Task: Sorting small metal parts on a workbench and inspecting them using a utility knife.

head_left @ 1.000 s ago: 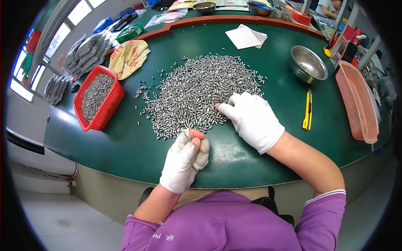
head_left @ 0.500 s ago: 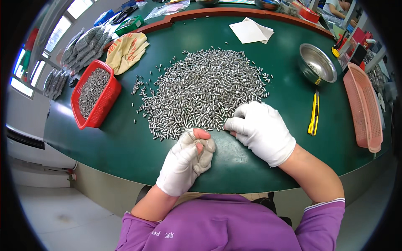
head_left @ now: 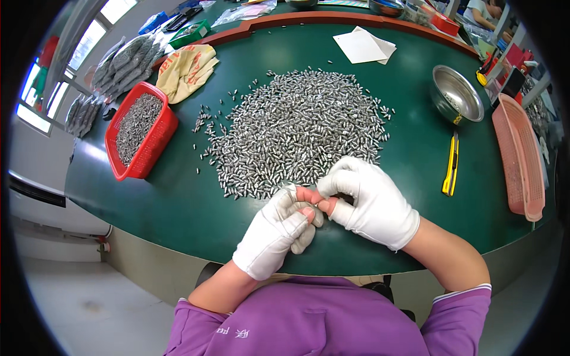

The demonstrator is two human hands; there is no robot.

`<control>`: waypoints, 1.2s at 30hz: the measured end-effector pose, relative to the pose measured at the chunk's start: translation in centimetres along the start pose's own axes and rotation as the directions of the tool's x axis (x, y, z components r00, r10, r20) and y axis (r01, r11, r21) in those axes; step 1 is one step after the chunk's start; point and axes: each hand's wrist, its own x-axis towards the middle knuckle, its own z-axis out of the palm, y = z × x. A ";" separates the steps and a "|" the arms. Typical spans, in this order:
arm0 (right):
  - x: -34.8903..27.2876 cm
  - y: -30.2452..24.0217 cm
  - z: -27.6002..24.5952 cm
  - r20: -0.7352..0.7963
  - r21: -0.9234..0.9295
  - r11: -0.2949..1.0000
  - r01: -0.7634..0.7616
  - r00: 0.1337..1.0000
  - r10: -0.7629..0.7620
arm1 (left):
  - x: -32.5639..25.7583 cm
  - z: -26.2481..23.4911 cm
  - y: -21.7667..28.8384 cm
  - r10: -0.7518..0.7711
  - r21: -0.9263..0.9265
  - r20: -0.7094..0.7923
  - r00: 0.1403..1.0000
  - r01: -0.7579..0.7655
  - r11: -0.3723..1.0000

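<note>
The metal pieces [head_left: 303, 133] lie heaped in the middle of the frame on the green table [head_left: 409, 130], with a few strays off the heap's left side; so central a spot seems chosen to keep them within reach of both hands. Just below the heap's lower edge, the left hand [head_left: 273, 231] and right hand [head_left: 377, 204] meet, thumbs and forefingers drawn in narrow, tips touching or almost so. Whether a piece is pinched between them I cannot tell, as the fingers cover the spot. The white gloves leave these tips bare, probably for better feel on such small parts. The red basket [head_left: 153, 155], left of the heap, holds many similar small parts, its raised walls likely keeping them from spreading. A yellowish cloth [head_left: 187, 71] lies just beyond it. At the right of the frame, the steel bowl [head_left: 470, 95], the yellow knife [head_left: 451, 166] below it and the pink basket [head_left: 519, 160] stand apart from the hands, perhaps to leave working room. White paper [head_left: 359, 46] lies at the upper right, well apart from the hands.
</note>
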 end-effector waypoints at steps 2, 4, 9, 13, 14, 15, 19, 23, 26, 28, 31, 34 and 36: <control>-0.2 -0.1 0.2 0.031 0.130 0.991 -0.017 0.999 0.013 | -0.1 0.3 0.1 0.008 0.014 -0.020 1.000 -0.008 1.000; 0.0 0.1 0.3 -0.012 0.054 0.998 0.016 1.000 -0.015 | -0.2 0.2 -0.1 0.014 -0.004 -0.041 0.999 -0.014 1.000; 0.5 1.9 -0.9 0.034 -0.439 0.880 0.181 0.982 -0.184 | -0.3 0.0 -0.4 0.029 -0.021 -0.044 0.999 -0.030 0.999; 0.6 2.4 -0.8 0.075 -0.481 0.845 0.234 0.971 -0.226 | -0.3 -0.1 -0.1 0.028 -0.026 -0.035 0.999 -0.029 0.999; 0.6 2.3 -0.7 0.096 -0.520 0.819 0.244 0.969 -0.228 | -0.3 -0.1 -0.1 0.028 -0.026 -0.034 0.999 -0.029 0.999; 0.7 2.2 -0.6 0.119 -0.557 0.790 0.256 0.966 -0.230 | -0.3 -0.2 -0.2 0.022 -0.028 -0.038 0.999 -0.023 0.999; 1.2 1.9 -0.4 0.095 -0.612 0.735 0.292 0.950 -0.298 | -0.4 -0.2 0.0 0.020 -0.048 -0.009 1.000 -0.021 0.999; 1.5 1.5 -0.1 0.174 -0.707 0.632 0.317 0.944 -0.280 | -0.3 -0.2 -0.1 0.036 -0.002 -0.020 0.999 -0.036 0.999; 1.3 1.8 -0.1 0.144 -0.696 0.660 0.282 0.956 -0.256 | -0.4 -0.2 0.0 0.011 -0.022 -0.037 0.999 -0.012 1.000; 1.1 1.9 -0.3 0.127 -0.679 0.689 0.255 0.964 -0.232 | -0.4 0.0 -0.1 0.014 -0.058 -0.062 0.998 -0.018 0.998; 0.9 1.5 -0.6 0.047 -0.582 0.772 0.257 0.958 -0.283 | -0.3 -0.4 -0.7 0.049 -0.040 -0.057 0.997 -0.051 0.998; 0.7 0.3 -0.8 -0.103 -0.354 0.870 0.343 0.910 -0.401 | -0.3 -0.3 -0.9 0.071 -0.067 -0.064 0.995 -0.076 0.995; 0.6 -0.2 -1.1 -0.026 -0.365 0.822 0.437 0.878 -0.478 | -0.2 -0.4 -1.0 0.082 -0.076 -0.076 0.994 -0.088 0.993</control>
